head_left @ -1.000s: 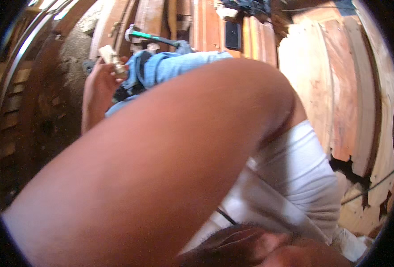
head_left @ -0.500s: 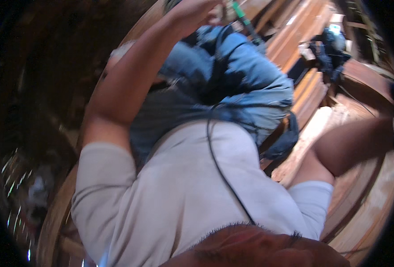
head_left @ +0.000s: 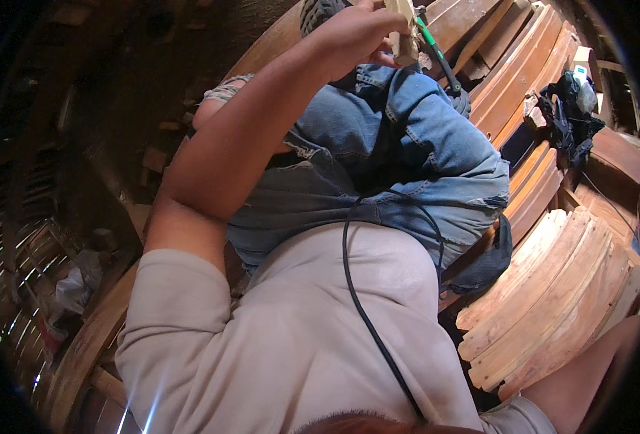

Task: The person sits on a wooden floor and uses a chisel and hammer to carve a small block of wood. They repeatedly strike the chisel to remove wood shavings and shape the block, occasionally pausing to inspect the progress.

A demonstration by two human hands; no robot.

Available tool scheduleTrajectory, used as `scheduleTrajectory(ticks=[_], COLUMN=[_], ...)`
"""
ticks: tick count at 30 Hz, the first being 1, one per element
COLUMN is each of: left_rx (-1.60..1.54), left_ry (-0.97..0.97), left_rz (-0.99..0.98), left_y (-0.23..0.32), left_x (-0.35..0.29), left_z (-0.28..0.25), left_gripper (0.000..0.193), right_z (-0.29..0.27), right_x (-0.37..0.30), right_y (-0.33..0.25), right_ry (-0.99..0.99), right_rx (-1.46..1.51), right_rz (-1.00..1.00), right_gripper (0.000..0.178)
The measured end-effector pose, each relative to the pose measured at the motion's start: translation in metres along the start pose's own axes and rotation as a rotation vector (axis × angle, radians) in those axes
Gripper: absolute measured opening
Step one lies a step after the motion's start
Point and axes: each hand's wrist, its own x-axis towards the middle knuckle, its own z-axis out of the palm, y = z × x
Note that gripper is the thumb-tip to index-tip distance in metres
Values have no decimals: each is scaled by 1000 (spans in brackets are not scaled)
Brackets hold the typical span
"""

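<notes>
My left hand [head_left: 367, 36] is at the top of the view, its fingers closed round a pale wooden block [head_left: 404, 45]. The block is cut off by the upper edge. Just right of it a green and dark bar-like tool [head_left: 434, 45] slants downward, and I cannot make out its kind. It lies close to the block, and whether they touch is unclear. My bent legs in blue jeans [head_left: 421, 130] are below the hand. The right arm reaches out past the lower right rim, so that hand is out of view.
Curved wooden boards [head_left: 522, 50] lie beyond my legs. A stack of pale planks [head_left: 544, 289] is at the right. Near the boards are a dark flat phone-like object [head_left: 519, 143] and a black plastic bag [head_left: 577, 108]. A black cable [head_left: 356, 282] runs down my shirt.
The whole view has shifted, and the planks at the right now show more fully. My right arm has swung lower toward the bottom right. The left hand still grips the block.
</notes>
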Motion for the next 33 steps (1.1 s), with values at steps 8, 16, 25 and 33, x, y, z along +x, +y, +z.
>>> scheduleTrajectory(ticks=[8,16,25,33], left_rx=[88,285,193,30], left_ry=[93,248,179,83], left_rz=[-5,85,19,-7], left_y=[19,0,-5,6], left_x=[-21,-25,-24,-25], left_z=[3,-8,-9,-5], left_gripper=[49,70,72,77], right_z=[67,173,156,-85], right_x=[60,130,129,-24], right_y=[-24,-49,-47,-44], right_ry=[-124,-262,-128,505], right_rx=[14,-23,157,908], right_rz=[-112,-158,-127,-202], right_gripper=[46,43,41,39])
